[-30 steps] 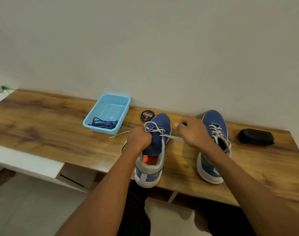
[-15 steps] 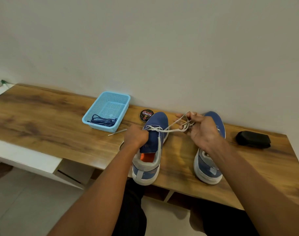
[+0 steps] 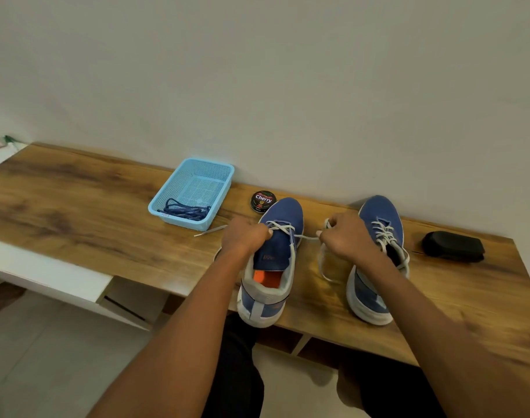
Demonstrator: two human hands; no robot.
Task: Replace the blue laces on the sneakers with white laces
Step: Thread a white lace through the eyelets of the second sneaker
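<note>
**Lacing the left sneaker at the wooden bench**

Wood-grain bench [image 3: 76, 212] against a plain pale wall is what I see, both arms reaching onto it. My left hand [image 3: 245, 236] is curled over the near side of the left sneaker [image 3: 275, 254], fingers pinching the white lace [image 3: 306, 237] at the eyelets; that lace's loose tip trails out on the bench just left of this hand. My right hand [image 3: 348, 236] sits just right of that shoe, fingers closed round the other run of the same lace, which stretches taut between my two hands. A slack loop of it hangs below the right hand. Partly behind that hand stands the right sneaker [image 3: 378, 267], already threaded with white. Beyond my left hand, a light blue basket [image 3: 167, 203] holds the blue laces [image 3: 185, 211]. A round polish tin [image 3: 262, 201] sits between basket and shoe toe. Well right of my right hand lies a black case [image 3: 452, 247].
</note>
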